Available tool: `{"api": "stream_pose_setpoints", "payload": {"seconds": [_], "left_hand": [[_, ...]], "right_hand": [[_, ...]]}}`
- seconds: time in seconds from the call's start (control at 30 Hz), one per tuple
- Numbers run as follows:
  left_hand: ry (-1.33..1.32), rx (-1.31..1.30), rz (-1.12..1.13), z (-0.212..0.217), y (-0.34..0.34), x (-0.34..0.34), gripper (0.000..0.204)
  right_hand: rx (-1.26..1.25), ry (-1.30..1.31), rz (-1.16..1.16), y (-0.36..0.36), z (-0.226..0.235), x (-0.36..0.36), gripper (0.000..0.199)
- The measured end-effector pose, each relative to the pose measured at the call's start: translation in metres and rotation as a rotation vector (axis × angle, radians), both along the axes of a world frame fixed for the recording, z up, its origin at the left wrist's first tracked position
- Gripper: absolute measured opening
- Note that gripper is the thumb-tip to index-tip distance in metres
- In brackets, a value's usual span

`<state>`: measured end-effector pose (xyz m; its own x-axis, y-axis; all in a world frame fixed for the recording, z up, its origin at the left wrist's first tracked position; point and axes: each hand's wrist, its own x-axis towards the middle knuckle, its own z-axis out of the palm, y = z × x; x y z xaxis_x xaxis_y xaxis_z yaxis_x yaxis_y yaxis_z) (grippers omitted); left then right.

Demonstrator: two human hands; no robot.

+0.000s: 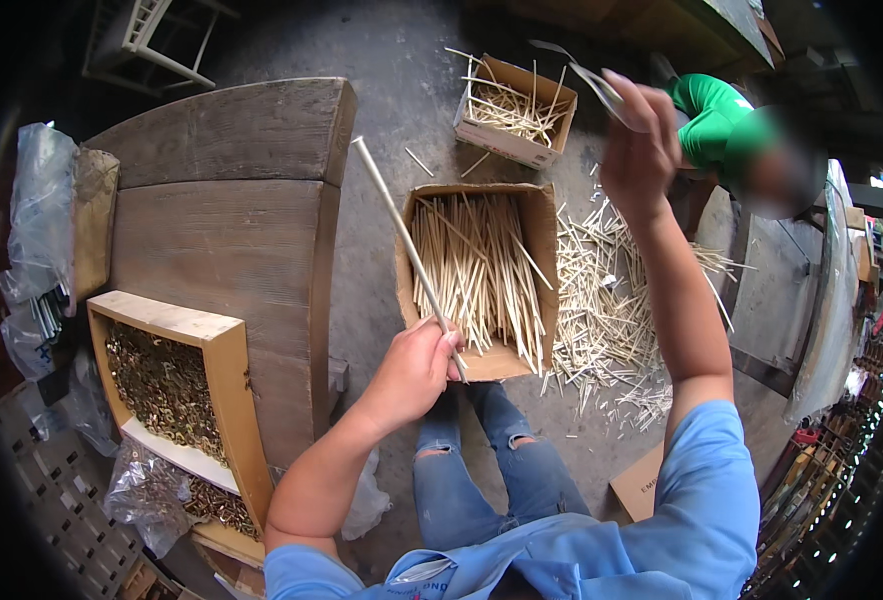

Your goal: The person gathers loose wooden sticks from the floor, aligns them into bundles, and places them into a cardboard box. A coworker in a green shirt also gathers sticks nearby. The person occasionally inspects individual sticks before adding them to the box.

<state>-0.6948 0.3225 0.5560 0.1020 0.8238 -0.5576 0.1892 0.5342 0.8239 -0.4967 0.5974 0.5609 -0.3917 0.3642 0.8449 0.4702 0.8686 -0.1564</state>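
Observation:
My left hand [412, 372] is closed around the lower end of a long pale stick [399, 222], which slants up and to the left over a cardboard box. Many similar thin sticks [477, 260] lie lengthwise inside that box [547, 215]. Raised at the upper right, my right hand [640, 148] is closed on a thin, greyish, blade-like tool [598, 88] that points up and left. The hand is partly smeared by motion, and its grip hides part of the tool. The tool is well apart from the stick.
A smaller box [507, 140] of sticks stands beyond. Loose pieces [607, 310] cover the floor at the right. At the left are a wooden bench [222, 230] and a wooden tray [227, 395] of small metal parts. A person in green [712, 115] is at the upper right.

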Motion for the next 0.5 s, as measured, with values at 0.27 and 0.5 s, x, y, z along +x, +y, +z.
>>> {"api": "stream_pose_setpoints", "payload": {"seconds": [0.27,0.5], "left_hand": [[-0.539,-0.048,0.262,-0.002,0.017,0.0,0.024],[-0.53,-0.169,0.219,-0.001,0.011,-0.003,0.03]], "right_hand": [[-0.452,-0.154,-0.181,0.007,-0.093,0.001,0.023],[-2.109,0.595,0.682,-0.157,-0.071,-0.025,0.028]]}}
